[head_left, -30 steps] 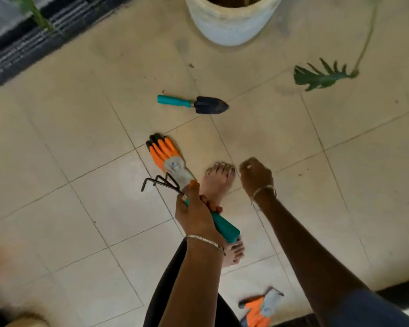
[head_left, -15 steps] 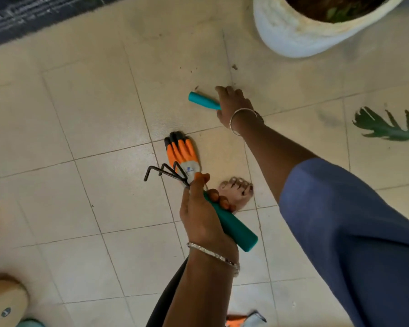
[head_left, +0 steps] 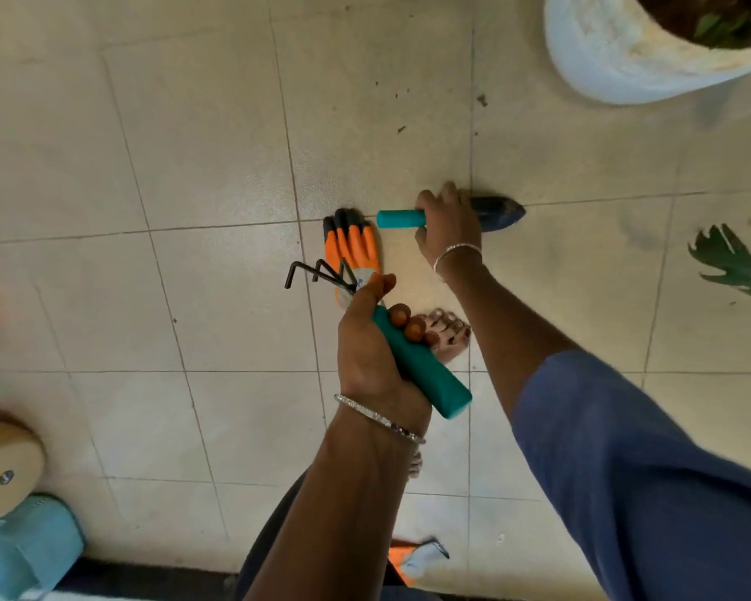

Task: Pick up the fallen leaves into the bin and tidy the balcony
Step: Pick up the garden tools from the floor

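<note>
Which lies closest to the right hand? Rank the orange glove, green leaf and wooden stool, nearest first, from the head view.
1. The orange glove, just left of the right hand.
2. The green leaf, at the right edge.
3. The wooden stool, far lower left.

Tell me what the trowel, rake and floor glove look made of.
Trowel: dark matte blade, likely painted metal; smooth teal handle, plastic or rubber.
Rake: thin black bent prongs, likely metal; matching teal handle.
Glove: pale fabric cuff, orange coating with black fingertips, probably rubber.
</note>
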